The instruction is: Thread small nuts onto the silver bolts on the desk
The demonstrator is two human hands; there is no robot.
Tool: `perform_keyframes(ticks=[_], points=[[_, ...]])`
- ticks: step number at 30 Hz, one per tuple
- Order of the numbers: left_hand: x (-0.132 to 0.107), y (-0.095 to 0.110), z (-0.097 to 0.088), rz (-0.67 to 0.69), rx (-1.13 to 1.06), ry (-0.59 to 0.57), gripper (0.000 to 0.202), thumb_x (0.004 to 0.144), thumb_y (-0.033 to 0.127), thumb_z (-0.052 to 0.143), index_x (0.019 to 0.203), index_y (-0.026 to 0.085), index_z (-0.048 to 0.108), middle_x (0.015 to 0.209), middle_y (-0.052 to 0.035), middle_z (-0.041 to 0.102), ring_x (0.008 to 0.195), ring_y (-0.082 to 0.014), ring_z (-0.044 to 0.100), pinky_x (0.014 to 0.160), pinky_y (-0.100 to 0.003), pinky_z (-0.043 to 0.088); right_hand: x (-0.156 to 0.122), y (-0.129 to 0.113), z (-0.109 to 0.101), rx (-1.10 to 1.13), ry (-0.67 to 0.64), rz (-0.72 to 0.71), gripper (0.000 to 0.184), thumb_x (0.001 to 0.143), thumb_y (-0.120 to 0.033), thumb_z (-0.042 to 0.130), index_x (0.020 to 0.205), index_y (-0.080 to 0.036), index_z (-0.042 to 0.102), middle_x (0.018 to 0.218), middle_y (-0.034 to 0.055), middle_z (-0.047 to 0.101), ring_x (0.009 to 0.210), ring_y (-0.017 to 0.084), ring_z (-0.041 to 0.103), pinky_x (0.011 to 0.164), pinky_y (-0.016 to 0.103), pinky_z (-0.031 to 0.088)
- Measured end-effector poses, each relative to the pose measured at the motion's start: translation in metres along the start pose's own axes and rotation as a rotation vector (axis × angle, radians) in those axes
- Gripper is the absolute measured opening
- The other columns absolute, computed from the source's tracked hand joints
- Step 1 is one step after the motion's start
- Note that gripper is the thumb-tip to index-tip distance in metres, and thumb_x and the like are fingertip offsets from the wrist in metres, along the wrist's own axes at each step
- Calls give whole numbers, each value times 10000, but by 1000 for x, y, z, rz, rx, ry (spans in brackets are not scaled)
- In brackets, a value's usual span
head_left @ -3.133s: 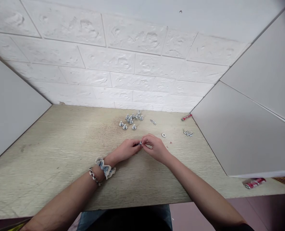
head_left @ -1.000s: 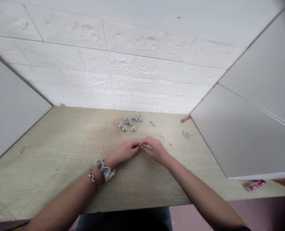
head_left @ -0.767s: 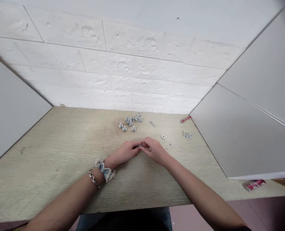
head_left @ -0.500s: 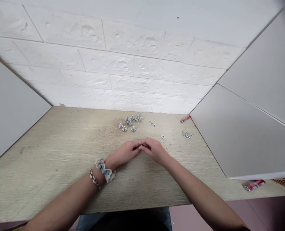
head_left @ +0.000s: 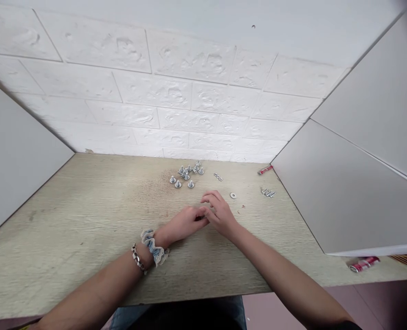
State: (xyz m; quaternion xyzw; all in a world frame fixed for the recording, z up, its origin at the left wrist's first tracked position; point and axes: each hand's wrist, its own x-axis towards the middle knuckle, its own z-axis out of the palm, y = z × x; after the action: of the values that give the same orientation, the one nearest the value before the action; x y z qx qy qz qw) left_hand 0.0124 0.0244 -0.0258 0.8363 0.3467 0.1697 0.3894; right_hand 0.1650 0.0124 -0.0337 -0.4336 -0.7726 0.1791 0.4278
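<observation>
My left hand point(head_left: 184, 223) is closed in a pinch above the middle of the table, its thumb and forefinger around something small and mostly hidden. Close against it, my right hand point(head_left: 221, 214) has its fingers extended and apart, with the thumb side at the left fingertips. Beyond both hands stands a group of bolts with washers point(head_left: 186, 176), several upright on their heads. A single flat washer point(head_left: 233, 195) lies just right of my right hand. Farther back are a few small nuts point(head_left: 218, 177). Several bare screws point(head_left: 268, 193) lie together on the right.
The pale wooden table point(head_left: 86, 206) meets a white brick-patterned wall point(head_left: 176, 94) at the back. Grey panels point(head_left: 354, 183) border it at the sides. A red battery point(head_left: 265, 170) lies in the back right corner, another red cylinder point(head_left: 364, 264) near the front right edge.
My right fingers have lifted and spread away from the small dark piece that both hands were pinching. My left hand has shifted slightly right and toward me.
</observation>
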Motion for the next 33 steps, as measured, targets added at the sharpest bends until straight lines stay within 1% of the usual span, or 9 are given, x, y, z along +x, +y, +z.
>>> perform_keyframes(ticks=[3,8,11,18,21,23,25,29,33], points=[[1,0,3,5,-92,-5,240,811,292,434,713,142,593,652,12,565,600,-106,469,569,-215,336,-1,-1,4,71,-13,-29,411,905,-478,287,1025,-173,534,1112,117,496,1075,189,460,923,348,386],[1,2,0,-47,-256,13,158,723,180,437,650,126,566,579,18,500,556,-100,420,525,-215,318,-4,-4,5,102,-195,-38,518,900,-526,215,1188,-188,483,1261,111,448,1197,202,380,1017,403,309],[1,3,-5,-126,-330,-2,175,715,215,443,573,134,504,499,37,418,490,-87,357,476,-214,270,-5,-3,3,86,-242,9,555,887,-549,243,1254,-181,439,1290,110,433,1223,206,352,1038,412,285],[3,2,-15,-220,-514,111,317,764,432,477,652,137,515,467,57,378,438,-71,321,452,-205,245,-3,1,-5,132,-259,48,605,869,-554,325,1335,-170,360,1335,113,406,1241,212,347,1048,413,272],[5,-1,-16,-249,-574,194,361,752,487,492,647,141,482,481,53,384,441,-71,334,452,-204,255,-2,0,-11,183,-210,19,507,888,-503,336,1267,-190,464,1300,97,454,1209,201,396,1028,399,306],[6,-3,-17,-259,-601,229,383,746,508,491,629,145,456,499,51,385,444,-69,339,447,-202,259,-1,-1,-13,226,-141,-11,401,903,-445,347,1108,-209,598,1214,80,534,1129,187,480,985,376,362],[6,-3,-17,-263,-577,209,387,753,513,477,643,142,470,499,55,371,439,-66,328,437,-200,247,0,-4,-14,233,-63,-36,326,905,-376,380,952,-210,658,1102,71,599,1031,172,544,924,354,416],[5,1,-17,-238,-444,93,359,776,470,458,658,135,512,465,64,347,434,-65,308,435,-198,233,0,-7,-9,142,32,-59,188,855,-251,480,943,-206,639,1019,73,619,972,167,563,871,344,452],[4,6,-16,-188,-399,59,280,774,387,464,697,133,553,482,63,358,461,-72,312,456,-199,260,2,-5,-7,87,15,-54,187,821,-175,497,956,-206,623,1020,72,611,967,164,561,864,337,458]])
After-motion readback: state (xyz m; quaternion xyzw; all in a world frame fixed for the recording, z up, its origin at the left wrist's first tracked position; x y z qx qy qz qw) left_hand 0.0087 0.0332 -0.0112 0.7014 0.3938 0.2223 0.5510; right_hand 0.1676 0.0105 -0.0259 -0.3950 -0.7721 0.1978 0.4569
